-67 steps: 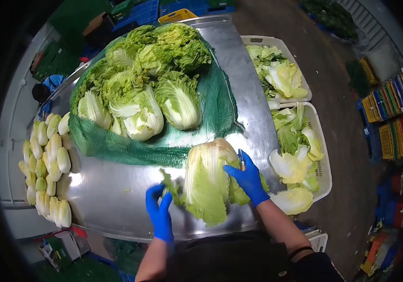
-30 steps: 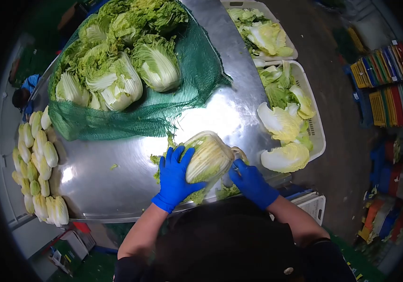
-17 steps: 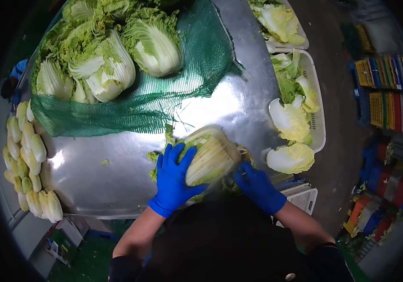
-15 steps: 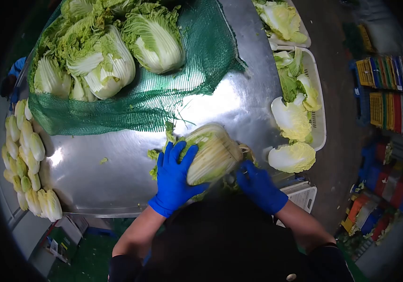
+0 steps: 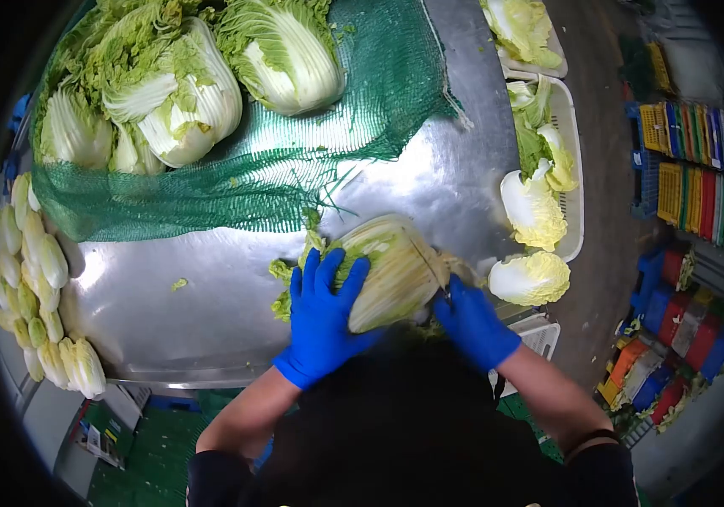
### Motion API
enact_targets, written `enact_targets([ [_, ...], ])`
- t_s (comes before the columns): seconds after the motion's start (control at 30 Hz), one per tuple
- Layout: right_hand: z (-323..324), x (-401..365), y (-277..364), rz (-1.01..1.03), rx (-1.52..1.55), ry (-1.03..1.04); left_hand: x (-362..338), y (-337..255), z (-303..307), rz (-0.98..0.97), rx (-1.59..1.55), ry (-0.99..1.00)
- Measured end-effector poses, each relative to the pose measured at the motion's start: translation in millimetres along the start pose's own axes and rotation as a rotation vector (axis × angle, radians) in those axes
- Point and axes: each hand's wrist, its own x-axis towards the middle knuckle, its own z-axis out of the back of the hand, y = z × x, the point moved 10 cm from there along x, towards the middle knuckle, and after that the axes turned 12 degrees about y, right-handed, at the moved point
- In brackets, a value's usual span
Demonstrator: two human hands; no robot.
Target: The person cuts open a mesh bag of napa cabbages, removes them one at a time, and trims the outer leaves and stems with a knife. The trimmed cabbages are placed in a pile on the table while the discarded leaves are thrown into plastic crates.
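A Chinese cabbage (image 5: 391, 279) lies on its side on the metal table, its cut-looking base towards the right and leafy top to the left. My left hand (image 5: 321, 313), in a blue glove, holds it down at the leafy end with fingers spread over the leaves. At the base end my right hand (image 5: 473, 323), also gloved in blue, has its fingers curled in. Something thin and dark shows by those fingertips, too small to name. Loose outer leaf (image 5: 455, 267) hangs at the base beside the right hand.
Several whole cabbages (image 5: 294, 72) lie on a green mesh sack (image 5: 167, 203) at the back left. Small yellow heads (image 5: 53, 262) are piled at the left edge. Trimmed leaves fill a white crate (image 5: 576, 194) at right; one pale leaf (image 5: 531, 279) lies near the table corner.
My right hand has come up against the cabbage's base. The cabbage is turned slightly, and my left hand keeps its hold on the leafy end. The whole view has shifted a little.
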Motion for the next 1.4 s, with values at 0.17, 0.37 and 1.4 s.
enact_targets([
  [0.17, 7, 8, 10, 0.005, -0.075, -0.003, 9, 12, 5, -0.021, -0.163, 0.026],
  [0.37, -13, 62, -17, 0.099, -0.016, 0.014, 36, 46, 9, -0.043, -0.619, 0.185],
  [1.4, 109, 0, 7, 0.204, 0.194, -0.456, -46, 41, 45, 0.052, -1.104, -0.516],
])
